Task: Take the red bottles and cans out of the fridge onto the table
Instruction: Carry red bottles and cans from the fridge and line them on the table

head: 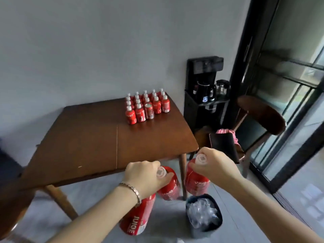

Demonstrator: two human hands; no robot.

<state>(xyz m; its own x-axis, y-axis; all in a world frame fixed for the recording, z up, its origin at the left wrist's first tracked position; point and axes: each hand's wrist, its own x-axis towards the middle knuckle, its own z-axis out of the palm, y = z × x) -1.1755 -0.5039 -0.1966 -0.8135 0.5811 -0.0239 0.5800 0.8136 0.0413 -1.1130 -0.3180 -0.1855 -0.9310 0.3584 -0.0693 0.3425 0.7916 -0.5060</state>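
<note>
Brown wood surface (84,137) fills the middle of my feed, its near edge just ahead of both grips. Glass door (289,85) w/ dark frame runs down the R side. Black drinks stand (201,109) sits against the wall just R of the surface, w/ a black kettle (205,92) and a glass pot (223,86) on its shelf. Dark wood chair (263,114) stands in front of the door. A flat black item (222,146) and a pink cloth (226,132) lie just L of it. Dark bin (198,233) sits on the floor below the R side, stuffed w/ clear plastic.

Task items: a cluster of red bottles (156,102) stands upright in rows at the far R corner of the surface, white caps up. One red can (149,112) is in the front row, between bottles.

Three more are off the surface, over the floor near me. JUICE bottle (136,218) hangs under my L wrist, and I can't tell what holds it. Left-hand bottle (170,188) and right-hand bottle (196,183) hang upright, close together but apart.

Left grip (145,176) is clamped round the neck of the left-hand bottle, cap showing between fingers. Right grip (217,165) is clamped round the neck of the right-hand bottle, cap poking out on top. Bracelet (133,192) on L wrist.
</note>
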